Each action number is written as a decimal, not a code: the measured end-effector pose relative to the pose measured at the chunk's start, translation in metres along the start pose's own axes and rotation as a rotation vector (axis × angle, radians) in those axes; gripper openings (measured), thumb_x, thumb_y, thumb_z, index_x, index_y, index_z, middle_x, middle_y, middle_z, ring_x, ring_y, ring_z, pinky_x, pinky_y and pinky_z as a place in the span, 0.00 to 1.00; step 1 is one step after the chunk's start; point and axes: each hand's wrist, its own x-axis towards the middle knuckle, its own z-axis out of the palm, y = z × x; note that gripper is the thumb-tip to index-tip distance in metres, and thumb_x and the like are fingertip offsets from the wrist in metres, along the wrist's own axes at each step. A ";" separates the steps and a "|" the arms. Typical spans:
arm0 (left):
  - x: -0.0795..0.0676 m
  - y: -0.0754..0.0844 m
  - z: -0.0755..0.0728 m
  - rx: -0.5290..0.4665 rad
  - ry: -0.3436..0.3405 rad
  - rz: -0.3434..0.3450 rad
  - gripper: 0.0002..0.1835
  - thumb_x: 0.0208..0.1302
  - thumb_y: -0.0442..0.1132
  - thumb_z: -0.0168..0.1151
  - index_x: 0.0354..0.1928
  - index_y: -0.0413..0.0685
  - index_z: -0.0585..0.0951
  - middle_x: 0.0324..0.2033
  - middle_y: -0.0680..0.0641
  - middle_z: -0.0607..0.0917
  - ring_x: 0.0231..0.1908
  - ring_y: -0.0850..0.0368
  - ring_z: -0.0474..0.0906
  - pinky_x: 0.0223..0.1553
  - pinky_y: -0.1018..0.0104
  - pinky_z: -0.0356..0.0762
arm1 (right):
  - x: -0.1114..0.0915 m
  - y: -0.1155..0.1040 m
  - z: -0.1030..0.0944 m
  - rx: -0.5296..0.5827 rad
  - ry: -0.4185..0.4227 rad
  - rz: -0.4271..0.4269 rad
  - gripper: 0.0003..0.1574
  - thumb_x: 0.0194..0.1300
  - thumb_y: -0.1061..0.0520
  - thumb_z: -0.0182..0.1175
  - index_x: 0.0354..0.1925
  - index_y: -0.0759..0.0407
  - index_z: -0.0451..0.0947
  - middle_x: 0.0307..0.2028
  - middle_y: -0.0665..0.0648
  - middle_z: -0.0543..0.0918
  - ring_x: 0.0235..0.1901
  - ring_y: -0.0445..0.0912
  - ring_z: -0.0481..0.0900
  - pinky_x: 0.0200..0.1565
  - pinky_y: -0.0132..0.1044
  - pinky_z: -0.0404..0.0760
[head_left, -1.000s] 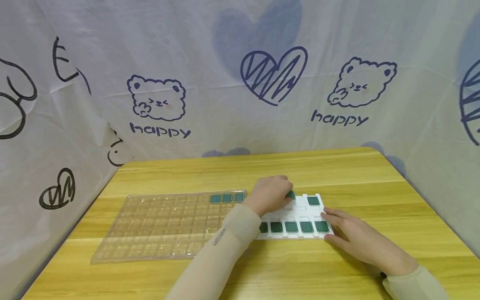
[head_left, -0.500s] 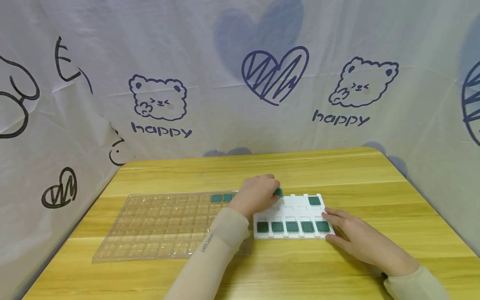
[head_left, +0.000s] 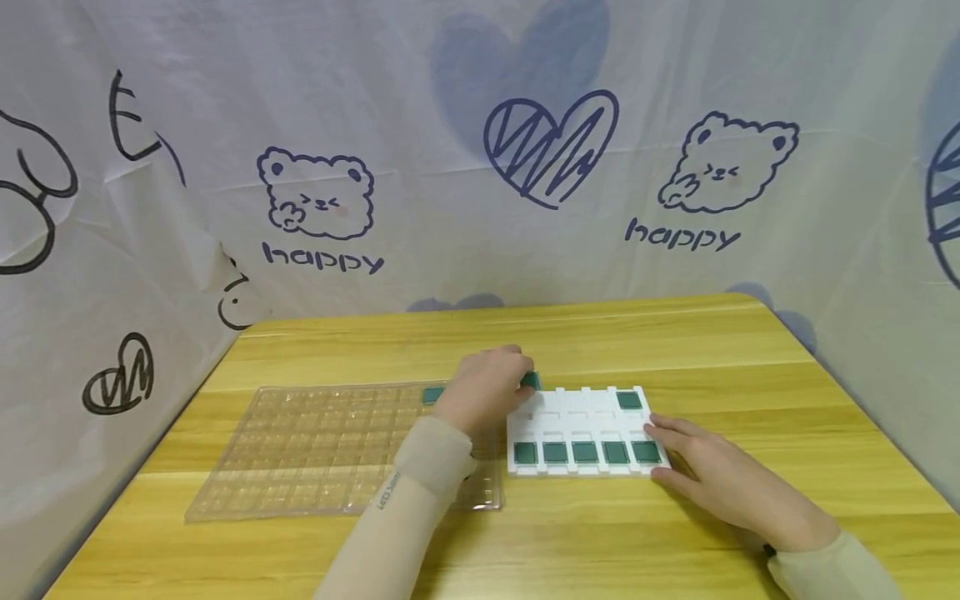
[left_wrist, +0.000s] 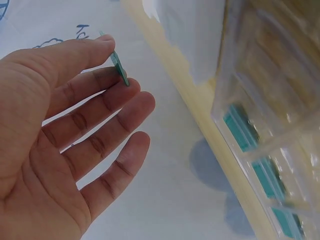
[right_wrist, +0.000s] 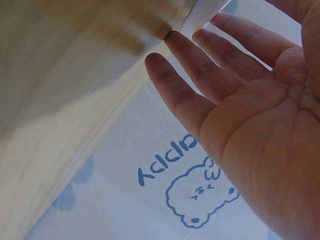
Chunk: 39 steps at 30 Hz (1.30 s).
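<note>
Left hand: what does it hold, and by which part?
The left hand pinches a thin green tile between thumb and fingertips, apparently near its edges; contact is partly hidden.

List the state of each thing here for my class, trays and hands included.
White tray, near row filled with five green squares, one more at far right
Clear tray, partly filled, three green squares showing
Held green square, lifted
Left hand, pinching that square
Right hand, touching the white tray's right end
Printed cloth, hanging, creased

Left hand nearer the worktop's far edge, thumb and fingertips pinching, other fingers loosely extended. Right hand nearer right edge, fingers extended, thumb apart. Forearms angle inward.
</note>
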 end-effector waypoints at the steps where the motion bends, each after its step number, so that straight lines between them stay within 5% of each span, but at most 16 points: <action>1: -0.001 -0.001 -0.001 -0.003 0.001 -0.005 0.08 0.68 0.48 0.66 0.41 0.54 0.85 0.35 0.54 0.82 0.31 0.62 0.77 0.32 0.67 0.79 | 0.000 0.000 0.000 -0.001 -0.003 0.005 0.34 0.69 0.48 0.63 0.67 0.63 0.73 0.67 0.66 0.74 0.65 0.63 0.73 0.62 0.59 0.74; 17: -0.018 -0.024 0.001 -0.033 0.037 -0.032 0.06 0.65 0.44 0.69 0.40 0.52 0.87 0.35 0.54 0.85 0.32 0.63 0.80 0.31 0.69 0.80 | -0.003 0.000 0.001 0.000 0.011 0.011 0.34 0.69 0.48 0.63 0.67 0.62 0.73 0.67 0.64 0.74 0.65 0.61 0.74 0.62 0.58 0.75; 33: -0.032 -0.039 0.003 -0.023 0.017 -0.031 0.08 0.64 0.45 0.70 0.41 0.50 0.88 0.38 0.51 0.87 0.35 0.60 0.83 0.36 0.66 0.83 | -0.001 0.000 0.000 -0.006 0.013 0.001 0.34 0.69 0.48 0.63 0.67 0.63 0.72 0.67 0.65 0.74 0.65 0.61 0.74 0.62 0.58 0.74; 39: -0.038 -0.043 0.006 -0.026 -0.013 -0.042 0.05 0.63 0.43 0.70 0.36 0.50 0.86 0.33 0.53 0.86 0.29 0.63 0.78 0.31 0.67 0.80 | 0.002 0.000 -0.001 0.004 -0.022 0.020 0.35 0.69 0.47 0.63 0.68 0.63 0.72 0.68 0.65 0.72 0.66 0.62 0.72 0.63 0.59 0.73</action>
